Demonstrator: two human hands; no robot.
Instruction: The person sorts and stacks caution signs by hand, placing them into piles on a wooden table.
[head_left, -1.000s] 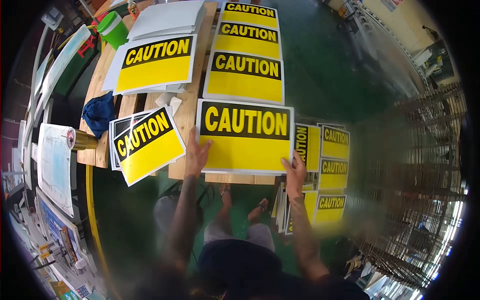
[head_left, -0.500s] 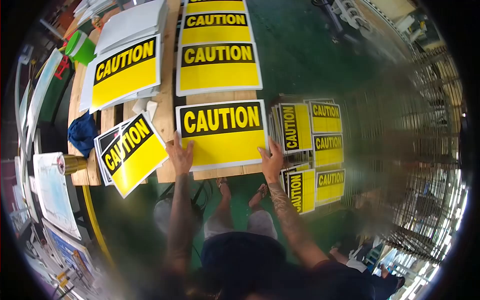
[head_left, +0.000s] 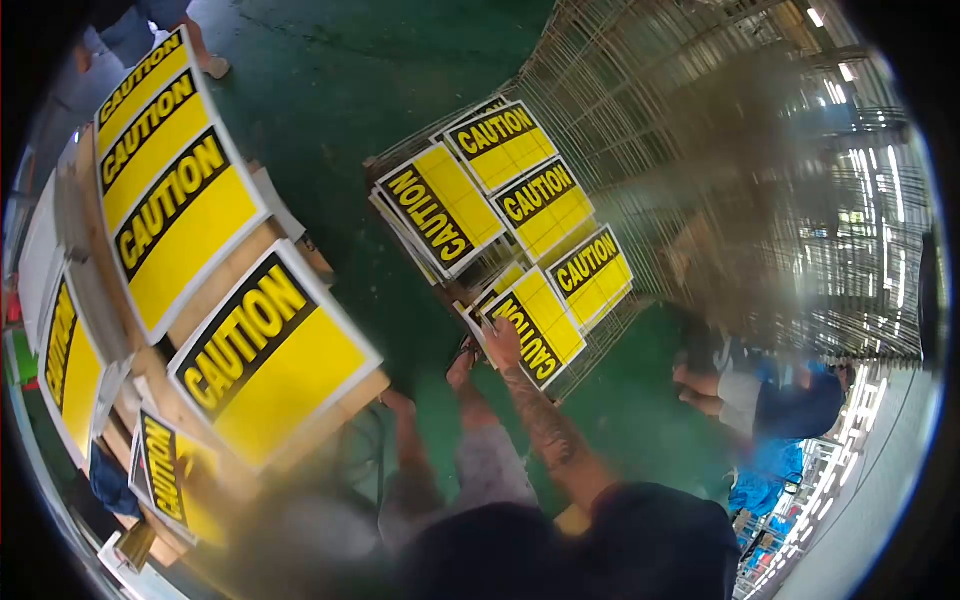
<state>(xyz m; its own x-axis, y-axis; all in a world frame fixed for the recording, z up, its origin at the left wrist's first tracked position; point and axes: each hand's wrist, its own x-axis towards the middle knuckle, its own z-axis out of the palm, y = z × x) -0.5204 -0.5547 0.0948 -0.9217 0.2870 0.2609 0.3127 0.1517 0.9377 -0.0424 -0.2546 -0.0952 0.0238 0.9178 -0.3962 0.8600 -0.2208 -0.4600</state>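
Observation:
My right hand (head_left: 504, 345) is at the left edge of a yellow-and-black caution sign (head_left: 540, 335) on the low stack, its fingers closed on that edge. A brownish blur over the loose caution signs (head_left: 160, 465) at lower left may be my left hand (head_left: 197, 482); its fingers are smeared. Beside it, a large caution sign (head_left: 290, 350) lies flat on the wooden table, with neither hand visibly on it. Further caution signs (head_left: 180, 215) lie in a row beyond it.
More caution signs (head_left: 535, 205) lie in the low stack on the green floor (head_left: 330, 100). Wire racks (head_left: 690, 150) curve along the right. Another person (head_left: 795, 405) is at the right, and a person's legs (head_left: 195, 45) show at top left. A dark blue cloth (head_left: 110, 485) lies at left.
My view has swung right toward the low stack. My right hand has left the table sign's edge and reached a stacked sign. My left hand is off the table sign's edge.

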